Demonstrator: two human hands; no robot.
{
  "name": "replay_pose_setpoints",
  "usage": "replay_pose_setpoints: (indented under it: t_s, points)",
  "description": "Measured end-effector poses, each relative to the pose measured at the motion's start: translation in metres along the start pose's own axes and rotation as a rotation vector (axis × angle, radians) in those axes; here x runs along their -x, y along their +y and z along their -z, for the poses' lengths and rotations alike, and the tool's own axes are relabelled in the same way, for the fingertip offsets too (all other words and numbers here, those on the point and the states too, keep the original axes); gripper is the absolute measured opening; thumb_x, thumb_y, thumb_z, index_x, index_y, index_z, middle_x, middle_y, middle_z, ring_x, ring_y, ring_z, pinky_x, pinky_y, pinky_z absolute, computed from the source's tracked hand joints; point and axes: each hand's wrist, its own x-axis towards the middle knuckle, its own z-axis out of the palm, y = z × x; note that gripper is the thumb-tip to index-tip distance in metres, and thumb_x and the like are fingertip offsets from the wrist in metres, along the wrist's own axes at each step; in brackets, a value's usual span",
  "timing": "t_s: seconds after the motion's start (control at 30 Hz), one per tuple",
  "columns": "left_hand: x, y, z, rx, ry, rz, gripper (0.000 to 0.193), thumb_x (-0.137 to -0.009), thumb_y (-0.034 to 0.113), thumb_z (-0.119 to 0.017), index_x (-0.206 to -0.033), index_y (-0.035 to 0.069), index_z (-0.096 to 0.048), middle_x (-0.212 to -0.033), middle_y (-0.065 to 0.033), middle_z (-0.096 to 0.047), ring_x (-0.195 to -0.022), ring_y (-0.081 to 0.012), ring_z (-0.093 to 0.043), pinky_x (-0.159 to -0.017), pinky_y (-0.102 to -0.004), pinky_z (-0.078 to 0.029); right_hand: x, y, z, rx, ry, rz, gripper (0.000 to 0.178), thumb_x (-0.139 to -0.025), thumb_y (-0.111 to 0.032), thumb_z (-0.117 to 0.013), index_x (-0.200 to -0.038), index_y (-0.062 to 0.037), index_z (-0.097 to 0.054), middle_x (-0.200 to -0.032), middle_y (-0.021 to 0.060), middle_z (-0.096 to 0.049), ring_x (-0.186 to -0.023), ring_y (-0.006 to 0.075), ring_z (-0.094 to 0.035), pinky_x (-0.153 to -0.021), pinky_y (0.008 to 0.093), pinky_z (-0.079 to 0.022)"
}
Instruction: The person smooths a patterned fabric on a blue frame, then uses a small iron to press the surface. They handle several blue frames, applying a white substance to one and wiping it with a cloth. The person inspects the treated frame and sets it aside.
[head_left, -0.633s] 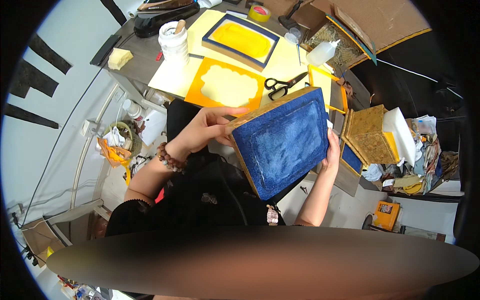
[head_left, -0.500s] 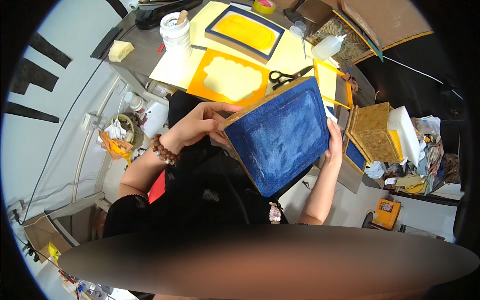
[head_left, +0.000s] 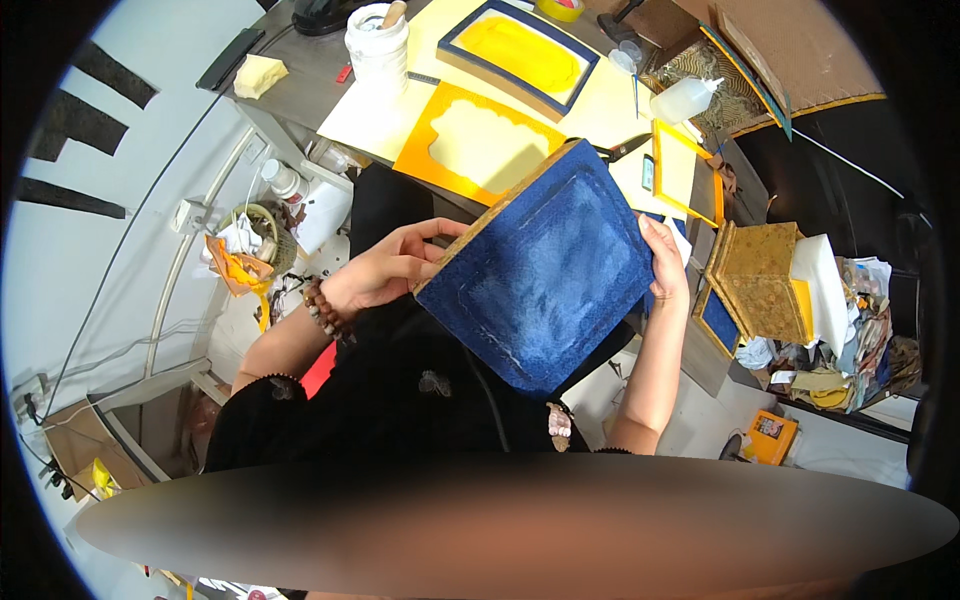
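A flat, shallow rectangular piece covered in blue, velvety fabric (head_left: 560, 275), with gold-brown sides, is held tilted above my lap. My left hand (head_left: 392, 265) is at its left corner, fingers bent against the gold-brown side, the tips partly hidden. My right hand (head_left: 663, 258) grips the right edge, thumb at the front and the other fingers mostly behind. Beyond it on the table lies an orange sheet (head_left: 420, 150) with a wavy cut-out. Black-handled scissors (head_left: 630, 146) are largely covered by the blue piece.
A blue-rimmed tray (head_left: 450, 57) with a yellow inside lies on pale yellow paper. Around it stand a white jar (head_left: 378, 60), a squeeze bottle (head_left: 686, 100) and a yellow sponge block (head_left: 260, 76). To the right are a gold-brown box (head_left: 755, 275) and heaped scraps (head_left: 870, 330).
The blue piece has turned and come a little lower and closer, now covering most of the scissors. My left hand's fingers have shifted along its side. The whole view has moved slightly.
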Motion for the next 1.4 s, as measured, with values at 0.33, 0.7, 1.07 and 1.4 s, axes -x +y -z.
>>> replay_pose_setpoints:
  t_s: [0.33,0.7,1.07,1.4]
  points:
    - [-0.006,-0.006,0.003,-0.034,0.04,-0.11,0.061,-0.09,-0.011,-0.056,-0.149,-0.007,-0.04,-0.124,-0.0181,-0.066,-0.108,-0.0175,-0.07,-0.093,-0.0276,-0.059,0.001,-0.014,-0.009,0.063,-0.088,-0.003,0.038,-0.102,-0.032,-0.065,-0.121,-0.0004,-0.073,-0.107,0.0067,-0.076,-0.095,0.0139,-0.068,-0.091,0.0288,-0.052]
    - [-0.034,-0.003,0.021,-0.152,0.165,-0.095,0.048,-0.092,-0.007,-0.056,-0.14,-0.003,-0.049,-0.119,-0.015,-0.071,-0.103,-0.0175,-0.072,-0.087,-0.0267,-0.06,-0.009,-0.02,-0.032,0.159,-0.205,-0.019,0.039,-0.103,-0.033,-0.064,-0.121,0.0001,-0.074,-0.106,0.0073,-0.077,-0.093,0.0131,-0.069,-0.089,0.0273,-0.052]
    - [-0.03,0.002,0.009,0.005,0.004,-0.113,0.081,-0.09,0.003,-0.068,-0.16,0.004,-0.028,-0.151,-0.0132,-0.049,-0.133,-0.0203,-0.055,-0.114,-0.0331,-0.044,-0.016,-0.021,-0.037,0.186,-0.204,0.021,0.037,-0.101,-0.032,-0.067,-0.124,-0.0035,-0.074,-0.113,0.0044,-0.076,-0.109,0.012,-0.064,-0.101,0.0286,-0.045]
    - [-0.061,0.01,0.017,-0.076,-0.03,-0.234,0.081,-0.081,-0.012,-0.055,-0.158,0.005,-0.036,-0.153,-0.0161,-0.046,-0.111,-0.0184,-0.069,-0.087,-0.0248,-0.059,-0.018,-0.018,-0.035,0.128,-0.23,-0.02,0.038,-0.102,-0.03,-0.066,-0.126,-0.0011,-0.072,-0.111,0.0054,-0.076,-0.099,0.0115,-0.067,-0.095,0.028,-0.048]
